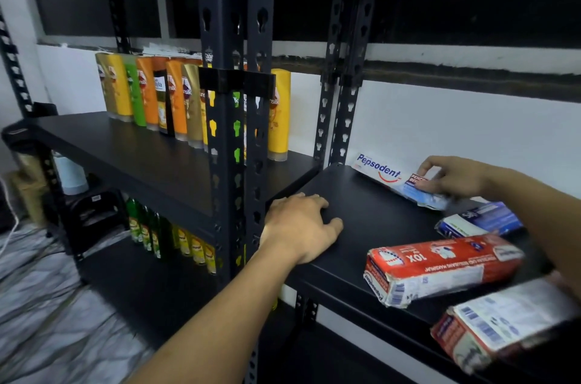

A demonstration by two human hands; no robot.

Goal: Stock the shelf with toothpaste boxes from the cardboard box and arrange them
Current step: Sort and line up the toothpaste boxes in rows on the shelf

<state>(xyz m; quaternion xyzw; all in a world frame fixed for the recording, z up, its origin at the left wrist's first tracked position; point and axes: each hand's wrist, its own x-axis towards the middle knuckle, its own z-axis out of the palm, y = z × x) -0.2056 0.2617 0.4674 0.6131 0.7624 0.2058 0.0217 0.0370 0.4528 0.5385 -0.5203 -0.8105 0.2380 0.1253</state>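
A white Pepsodent toothpaste box (382, 172) stands on its long edge at the back of the black shelf (355, 226), leaning against the wall. My right hand (452, 177) grips its right end, fingers over the top and thumb on the front. My left hand (301, 228) rests flat on the shelf's left front part, holding nothing. A blue and white box (479, 222) lies behind a red Pepsodent box (440, 267) on the shelf's right side. Another red and white box (500, 324) lies at the front right edge. The cardboard box is out of view.
Black slotted uprights (234, 101) divide this shelf from the left one, where a row of shampoo bottles (176, 101) stands along the wall. Green and yellow bottles (169, 237) fill a lower left shelf. A white wall (456, 129) runs behind.
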